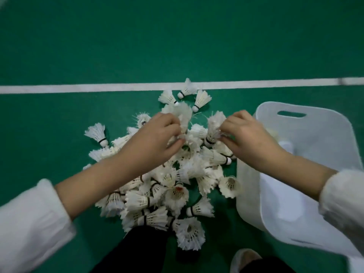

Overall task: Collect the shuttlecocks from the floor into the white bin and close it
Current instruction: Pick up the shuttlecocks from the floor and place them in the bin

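Note:
A heap of several white feather shuttlecocks (169, 192) lies on the green floor in front of me. My left hand (155, 136) is closed on a shuttlecock (182, 113) at the top of the heap. My right hand (246, 134) pinches another shuttlecock (214, 125) by its feathers, just left of the white bin (285, 203). The bin stands open at the right with its handled flap (307, 131) raised behind it. A few shuttlecocks show inside, mostly hidden by my right arm.
A white court line (78, 88) crosses the green floor just beyond the heap. Three loose shuttlecocks (185, 91) lie on and near that line. My dark trouser leg (143, 251) and a light shoe (244, 259) are at the bottom edge.

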Tool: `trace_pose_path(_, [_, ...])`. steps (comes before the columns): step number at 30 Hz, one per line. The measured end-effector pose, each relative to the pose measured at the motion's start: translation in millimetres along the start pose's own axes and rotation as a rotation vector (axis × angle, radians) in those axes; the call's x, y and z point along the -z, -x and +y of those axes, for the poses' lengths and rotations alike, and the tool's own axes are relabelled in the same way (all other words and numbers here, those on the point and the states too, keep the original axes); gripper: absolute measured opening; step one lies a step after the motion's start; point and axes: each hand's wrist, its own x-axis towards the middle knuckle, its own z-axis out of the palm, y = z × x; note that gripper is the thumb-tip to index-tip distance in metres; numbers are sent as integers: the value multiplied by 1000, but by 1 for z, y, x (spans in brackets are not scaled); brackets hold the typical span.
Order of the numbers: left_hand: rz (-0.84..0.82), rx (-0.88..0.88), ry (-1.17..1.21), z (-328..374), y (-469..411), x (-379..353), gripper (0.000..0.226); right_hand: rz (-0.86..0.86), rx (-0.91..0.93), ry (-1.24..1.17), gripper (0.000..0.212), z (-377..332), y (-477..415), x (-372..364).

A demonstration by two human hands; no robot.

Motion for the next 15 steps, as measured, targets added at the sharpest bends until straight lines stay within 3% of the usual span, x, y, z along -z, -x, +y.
trace_pose_path(4, [-50, -118, -6, 55, -53, 15, 24, 82, -71, 78, 9, 40, 40, 40])
trace_pose_path(9, [-98, -240, 23, 122, -105, -1, 22, 123, -447, -60, 12, 101, 93, 59])
trace_pose_path(15, [-87, -51, 200, 173, -125, -92, 24, 29, -686, -46, 21, 167, 128, 11])
